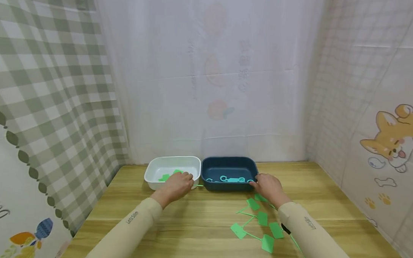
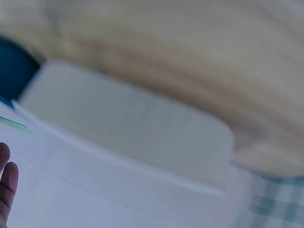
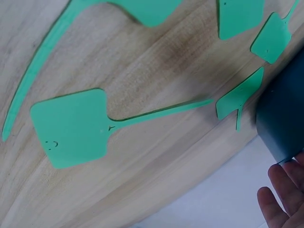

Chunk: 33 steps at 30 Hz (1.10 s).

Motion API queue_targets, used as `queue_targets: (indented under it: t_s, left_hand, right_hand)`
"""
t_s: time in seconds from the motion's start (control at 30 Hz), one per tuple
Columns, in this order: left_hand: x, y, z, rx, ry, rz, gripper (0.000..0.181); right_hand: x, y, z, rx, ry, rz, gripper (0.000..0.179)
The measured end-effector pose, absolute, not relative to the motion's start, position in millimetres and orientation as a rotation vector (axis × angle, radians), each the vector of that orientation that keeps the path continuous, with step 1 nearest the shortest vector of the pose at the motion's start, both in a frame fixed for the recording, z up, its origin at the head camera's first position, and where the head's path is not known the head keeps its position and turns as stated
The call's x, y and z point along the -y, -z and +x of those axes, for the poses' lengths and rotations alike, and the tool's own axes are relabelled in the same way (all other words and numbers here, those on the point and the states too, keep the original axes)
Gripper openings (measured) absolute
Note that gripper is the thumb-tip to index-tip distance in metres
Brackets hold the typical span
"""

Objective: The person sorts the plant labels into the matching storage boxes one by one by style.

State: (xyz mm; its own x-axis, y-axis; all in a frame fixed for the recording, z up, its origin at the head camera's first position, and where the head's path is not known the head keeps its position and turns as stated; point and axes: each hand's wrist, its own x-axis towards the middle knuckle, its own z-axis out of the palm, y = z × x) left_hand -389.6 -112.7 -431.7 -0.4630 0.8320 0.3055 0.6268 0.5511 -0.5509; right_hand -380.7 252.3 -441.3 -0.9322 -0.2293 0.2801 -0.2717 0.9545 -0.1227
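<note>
My left hand (image 1: 180,185) is over the front right corner of a white bin (image 1: 151,165). A thin green stem (image 1: 200,185) shows just past its fingertips, beside the gap between bins; I cannot tell whether these fingers hold it. Only two of that hand's fingers (image 2: 9,183) appear in the left wrist view. Two green tags (image 1: 165,177) lie inside the white bin. My right hand (image 1: 268,187) grips the front right corner of a dark blue bin (image 1: 230,163), thumb at the rim. Turquoise flat pieces (image 1: 232,179) with round ends lie in it.
Several green tags (image 1: 267,243) with long stems are spread over the wooden table (image 1: 203,216), some beside and under my right forearm. A white curtain (image 1: 213,121) hangs behind the bins, a checked one (image 1: 74,90) at the left. The two bins stand side by side.
</note>
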Motion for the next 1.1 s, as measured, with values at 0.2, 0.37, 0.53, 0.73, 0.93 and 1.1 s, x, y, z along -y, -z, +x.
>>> queue_targets:
  t_s: [0.2, 0.37, 0.53, 0.73, 0.93, 1.1]
  left_hand:
    - [144.6, 412.3, -412.8, 2.408, -0.462, -0.982, 0.013]
    - [154.7, 411.9, -419.3, 2.523, -0.411, -0.756, 0.015]
    - [139.9, 420.5, -414.4, 2.504, -0.338, -0.803, 0.015]
    - [90.5, 440.7, -387.9, 2.366, -0.219, -1.073, 0.012]
    - [34.1, 465.4, -343.2, 2.364, -0.149, -1.356, 0.021]
    - [7.9, 482.4, -324.2, 2.302, -0.204, -1.611, 0.027]
  right_hand:
    - [-250.9, 442.5, -380.0, 2.856, -0.256, 0.359, 0.032]
    - [-248.9, 441.1, -380.5, 2.867, -0.256, 0.357, 0.031]
    - [-249.3, 438.6, -380.8, 2.866, -0.251, 0.346, 0.031]
    - [-251.5, 436.1, -380.5, 2.867, -0.231, 0.343, 0.031]
    - [-252.8, 436.7, -381.3, 2.873, -0.225, 0.343, 0.029]
    - [-253.0, 439.5, -381.9, 2.895, -0.222, 0.327, 0.027]
